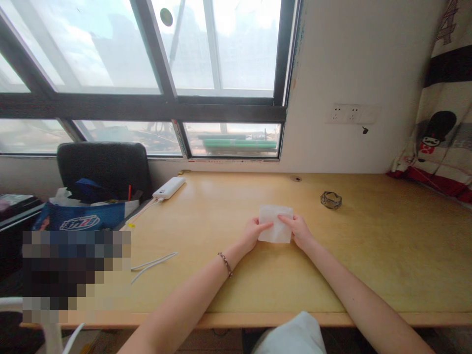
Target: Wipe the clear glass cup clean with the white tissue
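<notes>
A square white tissue (276, 233) is held above the wooden table, facing me. My left hand (254, 232) grips its left edge, thumb laid across the front and fingers behind it. From the other side my right hand (300, 230) pinches the right part the same way, its thumb pointing inward near the upper middle. Both thumbs rest flat on the tissue, a little apart from each other. The fingers behind it are mostly hidden. A beaded bracelet (225, 264) circles my left wrist.
On the wooden table (387, 265), a round, dark glassy object (331, 200) stands right of my hands. A white power strip (168, 188) with a cable lies at the far left. Another white cable (155, 260) loops nearer. A black chair (103, 167) and blue bag (81, 219) are left.
</notes>
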### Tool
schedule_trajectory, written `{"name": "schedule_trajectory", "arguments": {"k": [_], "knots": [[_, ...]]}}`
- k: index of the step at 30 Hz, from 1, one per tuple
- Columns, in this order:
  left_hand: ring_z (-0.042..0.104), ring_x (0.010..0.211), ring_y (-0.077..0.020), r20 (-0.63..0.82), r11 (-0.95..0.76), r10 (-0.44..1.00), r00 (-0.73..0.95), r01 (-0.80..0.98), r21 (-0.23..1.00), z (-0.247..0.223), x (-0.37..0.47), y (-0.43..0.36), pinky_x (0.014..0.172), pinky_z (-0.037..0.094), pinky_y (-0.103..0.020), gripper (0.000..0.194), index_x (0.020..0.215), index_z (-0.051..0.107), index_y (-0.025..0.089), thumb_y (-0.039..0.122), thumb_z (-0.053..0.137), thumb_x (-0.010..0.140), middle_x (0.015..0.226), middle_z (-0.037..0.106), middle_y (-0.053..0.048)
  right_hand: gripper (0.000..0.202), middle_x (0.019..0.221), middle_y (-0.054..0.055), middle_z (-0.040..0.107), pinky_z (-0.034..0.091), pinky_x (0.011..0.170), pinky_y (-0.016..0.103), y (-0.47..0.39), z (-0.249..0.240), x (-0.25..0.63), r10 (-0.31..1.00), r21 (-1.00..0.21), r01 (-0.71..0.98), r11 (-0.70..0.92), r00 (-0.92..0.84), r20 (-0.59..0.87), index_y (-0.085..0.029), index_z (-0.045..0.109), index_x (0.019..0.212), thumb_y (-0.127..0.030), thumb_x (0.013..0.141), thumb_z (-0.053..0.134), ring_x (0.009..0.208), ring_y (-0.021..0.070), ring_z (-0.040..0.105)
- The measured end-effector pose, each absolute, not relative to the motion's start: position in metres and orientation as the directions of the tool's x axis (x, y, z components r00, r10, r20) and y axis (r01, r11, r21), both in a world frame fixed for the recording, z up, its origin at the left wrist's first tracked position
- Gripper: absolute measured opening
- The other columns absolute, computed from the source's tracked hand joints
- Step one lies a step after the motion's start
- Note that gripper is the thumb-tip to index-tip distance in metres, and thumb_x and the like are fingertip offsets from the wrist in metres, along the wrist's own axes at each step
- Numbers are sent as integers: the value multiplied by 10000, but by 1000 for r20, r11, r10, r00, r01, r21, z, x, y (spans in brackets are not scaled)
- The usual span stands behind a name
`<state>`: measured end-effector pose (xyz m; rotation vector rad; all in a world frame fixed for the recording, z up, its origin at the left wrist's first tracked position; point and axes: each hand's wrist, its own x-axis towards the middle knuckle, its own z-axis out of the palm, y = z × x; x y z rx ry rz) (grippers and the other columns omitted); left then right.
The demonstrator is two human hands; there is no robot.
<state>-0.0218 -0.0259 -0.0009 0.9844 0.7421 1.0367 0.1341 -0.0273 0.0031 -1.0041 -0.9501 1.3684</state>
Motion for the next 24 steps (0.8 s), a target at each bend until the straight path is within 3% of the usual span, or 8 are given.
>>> {"name": "schedule_trajectory", "arguments": {"k": [6,9,13,18,24], "knots": [[603,644,-171,-105,208,935,338,-284,936,-3,-22,-24,606,459,-260,341,829,648,85,277,719,557,805,666,-104,371,650,62,662,458,469,251,-21,3,140,979,-964,-266,-16,193,-69,-130,646,751,-468,598,643,568,185,605],[606,661,-184,-103,203,950,296,-332,921,-2,-22,-23,618,460,-271,334,808,647,80,283,719,552,815,664,-112,381,673,44,662,451,444,230,-22,8,143,993,-962,-260,-82,61,-102,-170,636,843,-487,635,608,588,171,609],[606,689,-194,-91,181,969,232,-407,895,-3,-23,-21,634,461,-284,354,845,634,79,276,708,560,832,659,-119,364,701,53,663,472,503,258,-24,10,146,978,-969,-193,-152,-168,-120,-156,646,837,-407,576,682,613,180,611],[585,605,-160,-97,170,978,183,-441,881,-6,-24,-15,569,437,-251,286,780,636,72,266,678,573,763,657,-105,310,728,49,660,468,570,290,-22,9,149,979,-968,-228,-107,-195,-62,-152,660,810,-351,572,676,609,171,598],[570,579,-151,-62,156,976,208,-471,868,-2,-27,-12,543,413,-239,261,778,644,95,170,618,529,676,648,-65,121,611,12,623,434,538,229,-16,7,154,990,-954,-295,-50,-139,-9,-157,655,645,-181,564,569,560,118,547]]}}
